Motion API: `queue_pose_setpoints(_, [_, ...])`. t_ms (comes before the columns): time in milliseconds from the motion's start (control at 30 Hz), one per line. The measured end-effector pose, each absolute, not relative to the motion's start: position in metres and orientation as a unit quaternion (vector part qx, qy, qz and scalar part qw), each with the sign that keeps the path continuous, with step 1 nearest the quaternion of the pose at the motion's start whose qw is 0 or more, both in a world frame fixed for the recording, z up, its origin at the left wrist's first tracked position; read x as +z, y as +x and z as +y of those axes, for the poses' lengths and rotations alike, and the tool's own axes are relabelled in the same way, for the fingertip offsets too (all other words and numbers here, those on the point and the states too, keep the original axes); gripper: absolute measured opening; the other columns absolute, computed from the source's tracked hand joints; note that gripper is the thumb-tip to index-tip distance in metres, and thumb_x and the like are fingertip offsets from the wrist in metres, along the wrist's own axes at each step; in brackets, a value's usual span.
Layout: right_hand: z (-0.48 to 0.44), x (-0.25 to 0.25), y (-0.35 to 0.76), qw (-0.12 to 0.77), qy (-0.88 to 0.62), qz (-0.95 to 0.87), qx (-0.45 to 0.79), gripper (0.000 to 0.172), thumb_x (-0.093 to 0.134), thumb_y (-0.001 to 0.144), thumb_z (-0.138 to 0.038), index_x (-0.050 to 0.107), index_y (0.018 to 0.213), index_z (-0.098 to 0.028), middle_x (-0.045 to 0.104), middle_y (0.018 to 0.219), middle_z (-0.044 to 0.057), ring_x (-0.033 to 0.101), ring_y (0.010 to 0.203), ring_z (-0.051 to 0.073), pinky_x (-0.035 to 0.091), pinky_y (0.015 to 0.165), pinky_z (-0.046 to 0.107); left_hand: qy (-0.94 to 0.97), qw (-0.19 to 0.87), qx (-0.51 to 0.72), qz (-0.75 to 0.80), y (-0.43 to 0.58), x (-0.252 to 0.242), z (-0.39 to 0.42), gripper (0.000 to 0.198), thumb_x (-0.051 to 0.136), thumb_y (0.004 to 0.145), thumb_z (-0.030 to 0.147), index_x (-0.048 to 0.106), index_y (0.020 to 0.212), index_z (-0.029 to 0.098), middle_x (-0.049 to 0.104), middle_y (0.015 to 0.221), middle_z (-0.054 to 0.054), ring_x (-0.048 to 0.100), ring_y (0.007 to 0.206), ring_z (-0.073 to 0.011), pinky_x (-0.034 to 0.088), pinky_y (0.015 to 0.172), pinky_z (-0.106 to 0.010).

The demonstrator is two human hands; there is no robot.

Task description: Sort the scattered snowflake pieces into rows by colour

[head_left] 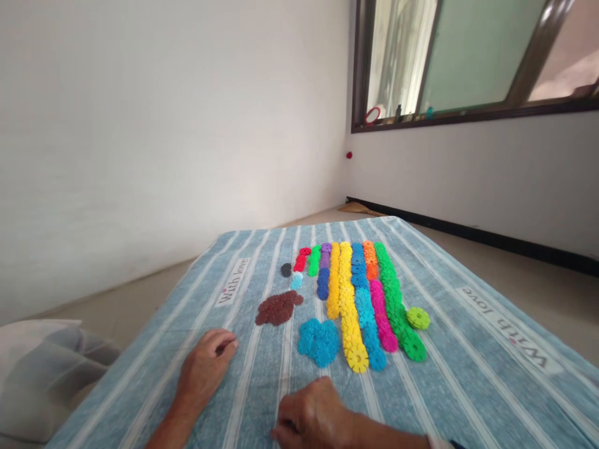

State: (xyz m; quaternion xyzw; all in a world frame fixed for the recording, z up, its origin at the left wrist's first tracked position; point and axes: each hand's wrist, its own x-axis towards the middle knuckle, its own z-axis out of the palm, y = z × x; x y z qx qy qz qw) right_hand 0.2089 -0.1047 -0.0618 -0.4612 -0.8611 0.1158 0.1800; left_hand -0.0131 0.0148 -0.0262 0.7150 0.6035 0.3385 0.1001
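Note:
My left hand (209,360) rests on the cloth with its fingers curled in, and nothing shows in the hollow of its grip. Close to it lies a heap of brown notched plastic discs (276,309). My right hand (314,414) is bent into a loose fist at the near edge of the view. Its palm side is turned away, so what it holds, if anything, is hidden. Just beyond it is a pile of light blue discs (319,342), not touched by the hand. Overlapping yellow discs (349,312) form a long row to the right of that pile.
More rows run away from me: green discs (392,293), pink discs (382,315), orange discs (370,259). Lime discs (418,318) sit at the right; black discs (286,270) and red discs (301,260) are farther back. A striped blue tablecloth (468,374) covers the table.

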Motion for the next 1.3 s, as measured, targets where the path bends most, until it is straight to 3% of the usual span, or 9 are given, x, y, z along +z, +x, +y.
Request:
queue_pose_setpoints(567, [-0.114, -0.048, 0.21, 0.181, -0.5, -0.844, 0.071, 0.023, 0.057, 0.084, -0.036, 0.058, 0.068, -0.02, 0.067, 0.067, -0.001, 0.056, 0.051, 0.012, 0.028, 0.047, 0.024, 0.718, 0.117, 0.337, 0.597, -0.015, -0.028, 0.02, 0.024, 0.053, 0.064, 0.042, 0.066, 0.069, 0.022, 0.07, 0.084, -0.003, 0.064, 0.075, -0.021, 0.051, 0.075, -0.031])
queue_pose_setpoints(933, [-0.134, -0.044, 0.215, 0.283, -0.502, -0.788, 0.216, 0.01, 0.062, 0.079, -0.025, 0.066, 0.073, -0.018, 0.063, 0.062, -0.003, 0.053, 0.052, 0.008, 0.031, 0.05, 0.018, 0.72, 0.123, 0.328, 0.599, -0.012, -0.023, 0.013, 0.025, 0.051, 0.065, 0.04, 0.065, 0.069, 0.02, 0.068, 0.084, -0.004, 0.064, 0.075, -0.019, 0.05, 0.077, -0.028])
queue_pose_setpoints(1133, [-0.135, -0.052, 0.219, 0.271, -0.489, -0.802, 0.211, 0.007, 0.06, 0.079, -0.022, 0.064, 0.075, -0.018, 0.062, 0.064, -0.003, 0.053, 0.054, 0.008, 0.031, 0.05, 0.018, 0.72, 0.124, 0.333, 0.595, -0.011, -0.022, 0.01, 0.02, 0.051, 0.066, 0.036, 0.065, 0.068, 0.021, 0.068, 0.081, -0.002, 0.063, 0.074, -0.018, 0.049, 0.076, -0.027])
queue_pose_setpoints(1300, [-0.134, -0.06, 0.227, 0.348, -0.48, -0.797, 0.116, 0.013, 0.054, 0.082, -0.023, 0.057, 0.069, -0.019, 0.06, 0.061, -0.003, 0.053, 0.051, 0.009, 0.029, 0.049, 0.02, 0.72, 0.129, 0.329, 0.597, -0.013, -0.027, 0.012, 0.021, 0.05, 0.067, 0.034, 0.065, 0.069, 0.02, 0.067, 0.081, -0.003, 0.062, 0.074, -0.0176, 0.048, 0.075, -0.027])
